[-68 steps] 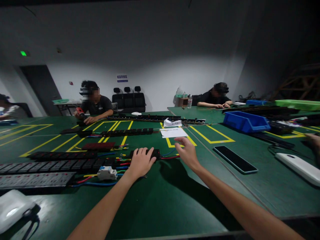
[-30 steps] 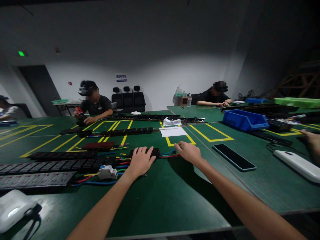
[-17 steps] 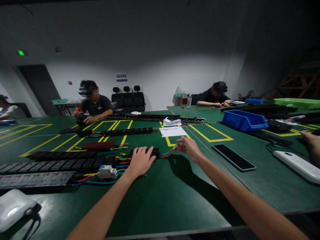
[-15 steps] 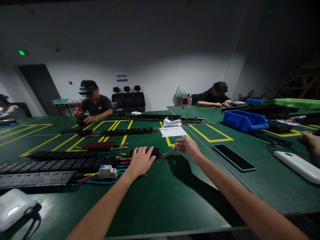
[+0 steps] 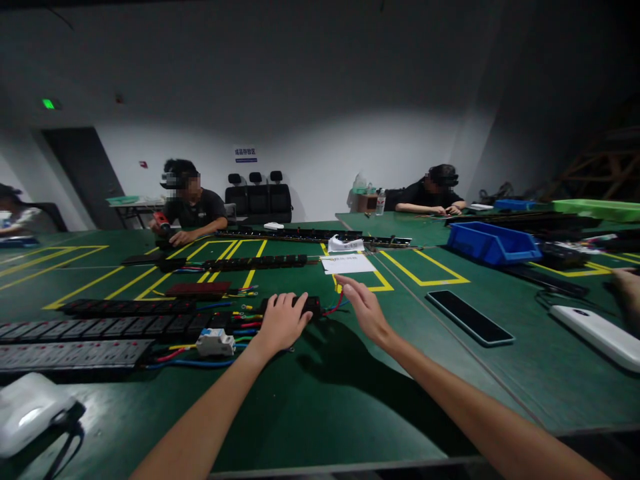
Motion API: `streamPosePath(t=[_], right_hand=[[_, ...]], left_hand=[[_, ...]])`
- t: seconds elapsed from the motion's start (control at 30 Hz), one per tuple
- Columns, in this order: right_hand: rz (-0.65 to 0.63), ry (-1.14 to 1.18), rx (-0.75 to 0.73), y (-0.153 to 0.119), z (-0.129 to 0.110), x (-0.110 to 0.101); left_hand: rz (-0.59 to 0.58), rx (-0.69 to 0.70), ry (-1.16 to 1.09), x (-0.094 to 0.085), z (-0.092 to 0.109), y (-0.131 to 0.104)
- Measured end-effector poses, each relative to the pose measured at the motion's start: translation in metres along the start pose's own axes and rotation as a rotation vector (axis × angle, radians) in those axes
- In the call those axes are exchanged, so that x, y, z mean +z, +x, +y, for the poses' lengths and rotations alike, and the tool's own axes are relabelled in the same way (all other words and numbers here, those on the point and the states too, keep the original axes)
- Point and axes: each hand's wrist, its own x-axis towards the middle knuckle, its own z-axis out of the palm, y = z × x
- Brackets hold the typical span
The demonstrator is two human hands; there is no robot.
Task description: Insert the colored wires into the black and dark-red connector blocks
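Note:
My left hand [image 5: 284, 323] lies over the end of a short black socket strip [image 5: 313, 307], its fingers curved across the top and holding it on the green table. Red and green-blue wires [image 5: 331, 309] come out of the strip's right end. At the tip of a red wire, near its yellow terminal [image 5: 339, 288], my right hand [image 5: 369, 310] pinches between thumb and forefinger. Left of my hands lie longer socket strips [image 5: 125, 331] with coloured leads, and a white circuit breaker [image 5: 216, 342] sits on the wires.
A phone [image 5: 469, 317] and a white power bank [image 5: 600, 333] lie to the right, with a blue bin [image 5: 493, 243] behind. A paper sheet [image 5: 349, 265] lies ahead. Across the table sit two people [image 5: 197, 207]; one holds a red-and-black tool. A white device [image 5: 33, 413] rests at lower left.
My right hand has moved slightly left and closer to the strip, and the red wire now bends upward at its fingertips. My left hand stays on the strip.

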Motion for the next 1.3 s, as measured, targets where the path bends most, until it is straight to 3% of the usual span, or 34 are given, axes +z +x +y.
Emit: streamPosePath(t=[0.23,0.5,0.73,1.03,1.3], right_hand=[[-0.222,-0.172,-0.192,-0.007,-0.014,-0.001],[-0.379,-0.247,-0.227,-0.01,-0.023,-0.006],[-0.38,-0.153,-0.206,-0.009,-0.021,-0.008],[-0.29,-0.187,-0.164,-0.005,-0.02,-0.01],[-0.343,-0.209,-0.188,-0.009,-0.016,-0.007]], left_hand=[[-0.003,0.017,-0.008,-0.001,0.0,-0.001],[0.013,0.027,-0.02,0.0,-0.001,-0.002],[0.03,0.025,-0.01,0.003,-0.001,-0.002],[0.012,0.027,-0.024,-0.002,0.0,-0.002],[0.008,0.011,-0.027,-0.003,0.001,-0.002]])
